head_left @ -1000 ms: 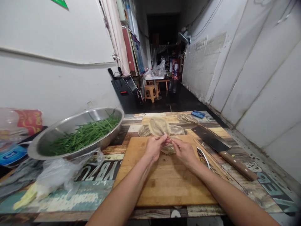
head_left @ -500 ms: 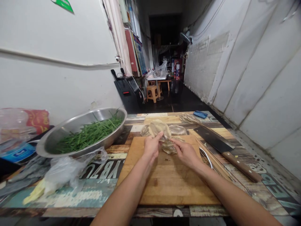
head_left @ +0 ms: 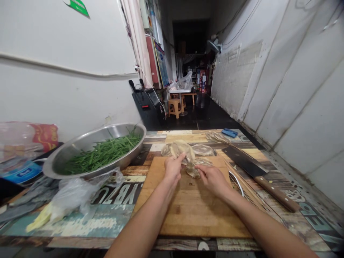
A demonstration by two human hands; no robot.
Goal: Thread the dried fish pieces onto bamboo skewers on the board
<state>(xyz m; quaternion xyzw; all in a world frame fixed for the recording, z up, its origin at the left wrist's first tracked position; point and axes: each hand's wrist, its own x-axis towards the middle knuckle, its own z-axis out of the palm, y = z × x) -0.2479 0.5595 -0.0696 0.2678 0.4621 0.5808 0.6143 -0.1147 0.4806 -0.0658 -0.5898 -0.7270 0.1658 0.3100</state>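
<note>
My left hand (head_left: 173, 167) pinches a thin, floppy, pale brown food slice (head_left: 184, 147) above the far part of the wooden cutting board (head_left: 204, 211). In my right hand (head_left: 213, 178), the fingertips are closed on a thin bamboo skewer (head_left: 192, 163), its tip at the slice; whether it passes through is hidden by my left fingers. More greyish-brown slices (head_left: 202, 149) lie flat past the board's far edge, and others (head_left: 199, 168) rest on the board beneath my hands.
On the left stands a steel basin (head_left: 51, 165) of cut green stalks (head_left: 104, 154), with a crumpled plastic bag (head_left: 70, 197) before it. Right of the board lie loose bamboo skewers (head_left: 248, 190) and a cleaver (head_left: 244, 161). A blue object (head_left: 229, 133) sits at the far edge.
My right hand has drawn slightly back from my left, showing more of the skewer between them. The left hand keeps its hold on the slice. The view has shifted slightly.
</note>
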